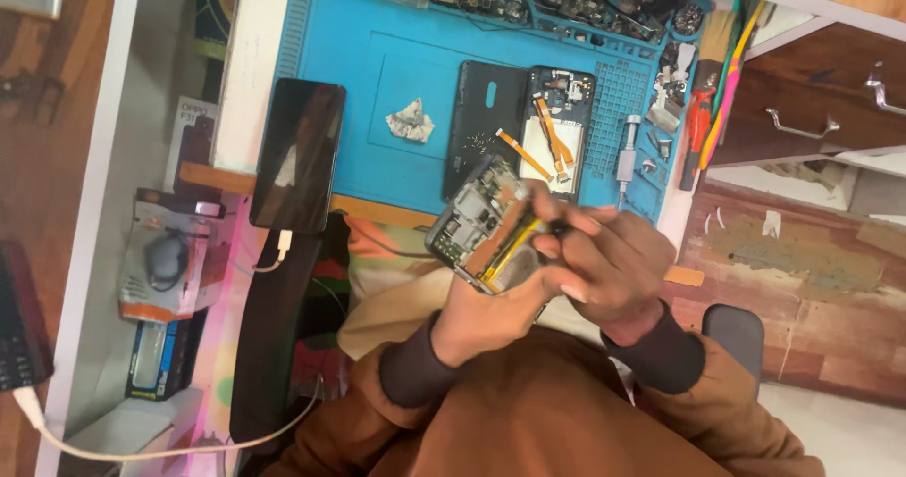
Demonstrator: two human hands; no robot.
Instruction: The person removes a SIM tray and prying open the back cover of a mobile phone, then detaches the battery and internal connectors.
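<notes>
Opened phone [477, 220]: back off, green board and yellow ribbon bared.
Left hand [491, 312]: cradled it from below.
Right hand [604, 260]: pinched a dark tool [559, 226].

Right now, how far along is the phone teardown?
Done: another phone lies open on the blue mat, back cover beside it, orange flex cables showing. In hand: the left hand holds an opened phone, board exposed, while the right hand works at it with a small dark tool. Left: both phones are still open; the screwdriver lies on the mat.
</notes>
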